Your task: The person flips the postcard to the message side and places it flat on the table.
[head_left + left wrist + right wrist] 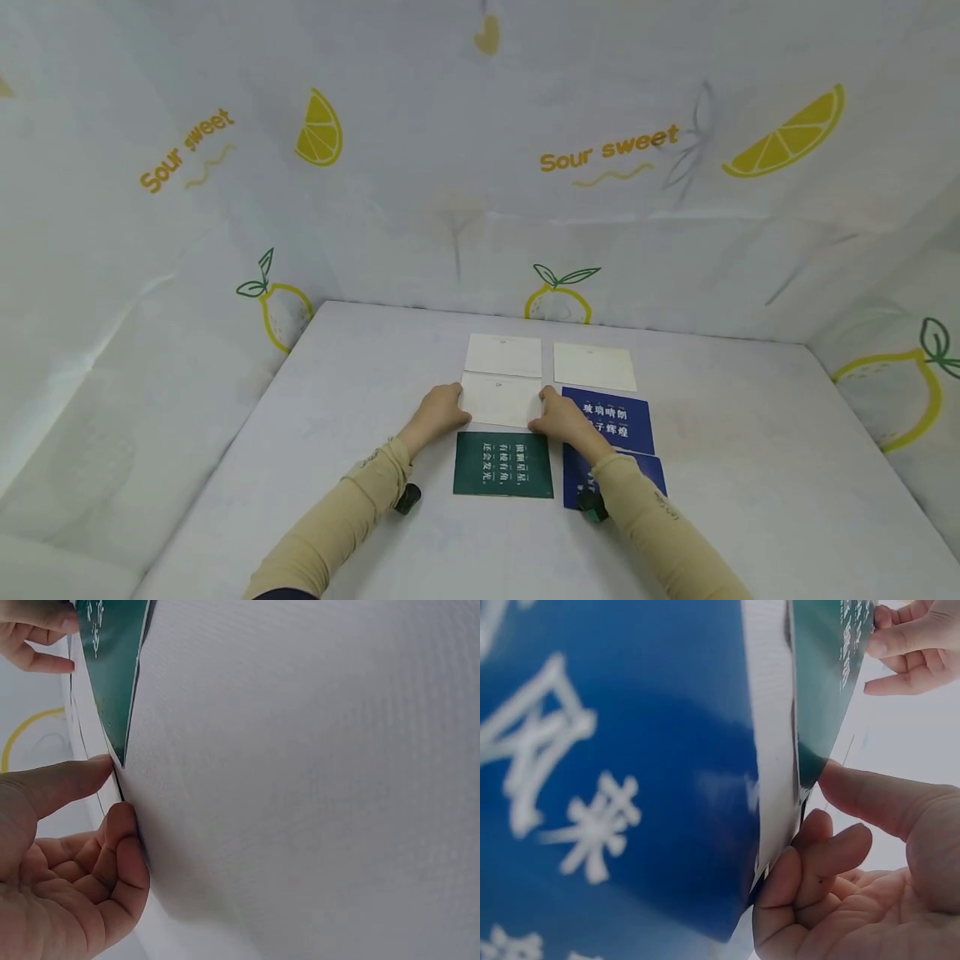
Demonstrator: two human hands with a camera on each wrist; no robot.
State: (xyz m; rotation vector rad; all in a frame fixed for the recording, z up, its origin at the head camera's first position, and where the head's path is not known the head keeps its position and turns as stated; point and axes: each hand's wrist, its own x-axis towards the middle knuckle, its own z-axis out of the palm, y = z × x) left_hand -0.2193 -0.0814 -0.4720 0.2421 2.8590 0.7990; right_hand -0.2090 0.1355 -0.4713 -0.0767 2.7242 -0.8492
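Observation:
A white card (501,402) lies in the middle of the table, between both hands in the head view. My left hand (437,411) holds its left edge, the thumb at the near corner and the other fingers curled in the left wrist view. On the opposite edge, my right hand (562,419) grips the card between thumb and bent fingers. Just nearer to me is a green card (502,483) with white writing. A second white card (504,352) adjoins the held one at the back. The right hand partly overlaps a blue card (637,412) with white characters.
Another white card (594,367) lies at the back right. Below the first blue card is a second blue card (651,473), partly hidden by the right forearm. The white table (360,367) meets a lemon-printed cloth wall (420,242) behind and at both sides.

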